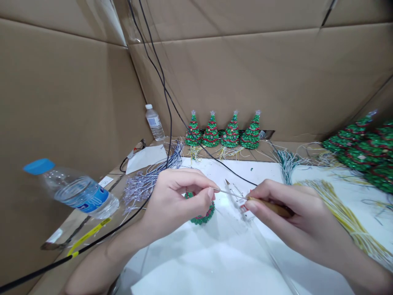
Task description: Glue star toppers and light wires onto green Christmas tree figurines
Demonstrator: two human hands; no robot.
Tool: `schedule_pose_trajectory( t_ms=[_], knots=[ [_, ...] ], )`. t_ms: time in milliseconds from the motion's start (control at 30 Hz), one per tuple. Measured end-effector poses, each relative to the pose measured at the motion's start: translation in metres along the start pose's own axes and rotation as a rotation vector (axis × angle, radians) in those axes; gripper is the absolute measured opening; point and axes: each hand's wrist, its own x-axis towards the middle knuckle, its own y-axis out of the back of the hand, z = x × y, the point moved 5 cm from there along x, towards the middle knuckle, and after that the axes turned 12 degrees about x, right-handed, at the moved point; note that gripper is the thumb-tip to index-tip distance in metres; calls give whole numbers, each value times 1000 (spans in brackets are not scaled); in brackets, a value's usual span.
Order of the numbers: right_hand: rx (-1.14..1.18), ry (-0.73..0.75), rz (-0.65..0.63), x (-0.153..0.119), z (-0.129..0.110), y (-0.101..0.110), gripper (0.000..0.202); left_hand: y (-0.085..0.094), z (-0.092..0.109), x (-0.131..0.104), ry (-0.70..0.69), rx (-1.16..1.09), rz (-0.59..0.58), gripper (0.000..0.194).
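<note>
In the head view, my right hand [285, 217] grips the wooden handle of an awl [273, 207]. Its thin metal shaft points left and ends at the fingertips of my left hand [181, 196]. Thumb and forefinger of that hand are pinched together there, and what lies between them is too small to make out. Below and behind the left fingers, a small green Christmas tree with red trim [202, 215] is partly hidden on the white work surface [196, 262]. Past the awl lies a pen-like pointed tool [230, 186] beside a clear packet with red print.
Several finished trees [230, 131] stand along the cardboard wall, with more trees [365, 151] at right. Bundled wires [346, 217] lie at right, clear star-like pieces on wires [138, 188] at left. Two water bottles [92, 196] stand at left; black cables [166, 86] cross the view.
</note>
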Motion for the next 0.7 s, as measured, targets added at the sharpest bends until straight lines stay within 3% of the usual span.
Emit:
schedule_pose_trajectory(
  t_ms=[167,433,700],
  knots=[
    [7,1,-16,0,-1,0,16,0,1,-1,-1,-17,-4,10],
    [-27,15,-5,2,0,-2,15,-7,-12,-1,227,-187,-52,7],
    [-98,53,23,-3,-1,-2,12,-10,-16,0,320,-258,-84,8]
  ],
)
